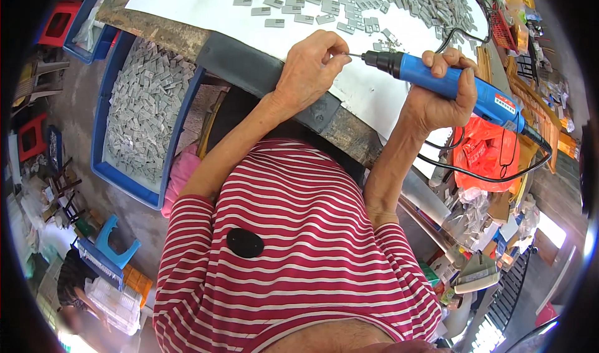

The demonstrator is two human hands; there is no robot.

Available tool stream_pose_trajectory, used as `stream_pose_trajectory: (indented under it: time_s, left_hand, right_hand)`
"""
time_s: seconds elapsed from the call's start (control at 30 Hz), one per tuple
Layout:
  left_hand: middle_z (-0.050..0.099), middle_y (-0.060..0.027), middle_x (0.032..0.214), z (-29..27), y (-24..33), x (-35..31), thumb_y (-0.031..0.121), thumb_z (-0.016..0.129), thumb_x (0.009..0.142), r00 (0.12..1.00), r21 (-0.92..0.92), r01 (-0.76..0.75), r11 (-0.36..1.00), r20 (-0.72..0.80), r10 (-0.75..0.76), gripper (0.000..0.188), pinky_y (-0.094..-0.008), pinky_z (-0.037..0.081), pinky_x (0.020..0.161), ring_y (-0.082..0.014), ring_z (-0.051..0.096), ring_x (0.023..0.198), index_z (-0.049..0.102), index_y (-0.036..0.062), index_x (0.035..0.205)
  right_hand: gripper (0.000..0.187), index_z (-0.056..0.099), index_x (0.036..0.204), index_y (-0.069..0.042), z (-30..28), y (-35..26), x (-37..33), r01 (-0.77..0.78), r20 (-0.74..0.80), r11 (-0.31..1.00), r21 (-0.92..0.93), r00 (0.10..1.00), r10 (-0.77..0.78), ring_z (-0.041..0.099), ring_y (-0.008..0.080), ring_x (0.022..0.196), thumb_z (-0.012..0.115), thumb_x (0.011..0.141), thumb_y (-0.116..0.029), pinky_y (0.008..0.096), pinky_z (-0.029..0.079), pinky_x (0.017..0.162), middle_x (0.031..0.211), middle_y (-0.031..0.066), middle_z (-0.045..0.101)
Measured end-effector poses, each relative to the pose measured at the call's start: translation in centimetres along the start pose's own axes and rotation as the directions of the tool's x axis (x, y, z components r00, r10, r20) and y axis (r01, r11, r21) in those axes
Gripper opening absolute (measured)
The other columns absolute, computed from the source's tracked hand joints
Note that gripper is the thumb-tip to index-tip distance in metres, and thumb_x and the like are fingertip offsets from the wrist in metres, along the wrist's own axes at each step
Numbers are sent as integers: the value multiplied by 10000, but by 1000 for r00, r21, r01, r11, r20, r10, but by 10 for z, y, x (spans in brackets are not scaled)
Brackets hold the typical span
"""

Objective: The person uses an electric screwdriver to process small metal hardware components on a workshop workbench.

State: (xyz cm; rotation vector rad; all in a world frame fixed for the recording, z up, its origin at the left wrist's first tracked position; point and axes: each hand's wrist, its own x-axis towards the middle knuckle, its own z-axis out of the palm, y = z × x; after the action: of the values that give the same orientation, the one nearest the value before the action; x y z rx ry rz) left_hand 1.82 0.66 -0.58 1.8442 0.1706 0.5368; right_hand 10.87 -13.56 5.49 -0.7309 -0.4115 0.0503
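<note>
My right hand (446, 94) is wrapped round a blue and black electric screwdriver (430, 75), held nearly level over the white-covered table. Its thin bit points left, toward my left hand (315, 63). The left fingers are pinched together right at the bit's tip; what they hold there is too small or hidden to make out. Beyond the hands lie many small grey rectangular plastic pieces (274, 23), some spread singly, others heaped in a pile (433, 6) at the far right. A little cluster of tiny dark parts, perhaps screws (392, 43), sits near the screwdriver's nose.
A blue bin (98, 134) full of similar grey pieces stands to the left, below table height. The screwdriver's black cord (499, 179) loops down at the right, past a red plastic bag (483, 153). The table's worn front edge (249, 63) runs close to my body.
</note>
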Motion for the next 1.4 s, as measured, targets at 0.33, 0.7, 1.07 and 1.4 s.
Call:
stream_pose_trajectory:
  time_s: [0.33,0.7,1.07,1.4]
  left_hand:
    - [569,-92,749,7,-7,-2,31,613,736,992,175,-113,978,-28,119,104,-264,447,567,-175,566,642,564,-7,819]
    - [557,-96,741,7,-8,-4,34,604,737,990,212,-133,968,-24,141,96,-274,442,552,-188,552,622,560,-2,814]
    - [559,-101,744,6,-9,-4,37,607,732,987,228,-152,962,-24,161,104,-283,437,540,-195,557,622,562,-5,817]
    - [565,-99,751,7,-10,-5,31,609,732,988,227,-148,963,-19,156,102,-278,445,540,-192,569,632,566,-6,817]
  right_hand:
    - [193,514,949,-32,4,1,-2,19,19,1000,18,1000,-19,490,198,551,502,760,-67,400,412,585,772,175,540]
    - [197,498,945,-20,6,3,-2,43,68,998,-40,997,-40,500,209,544,489,751,-51,409,427,577,768,180,531]
    - [192,498,942,-17,8,5,-2,35,89,998,-50,996,-31,506,214,556,492,753,-50,409,425,583,772,180,536]
    - [194,497,945,-12,6,6,-3,47,97,998,-52,994,-41,506,212,547,489,754,-41,398,433,572,776,186,540]
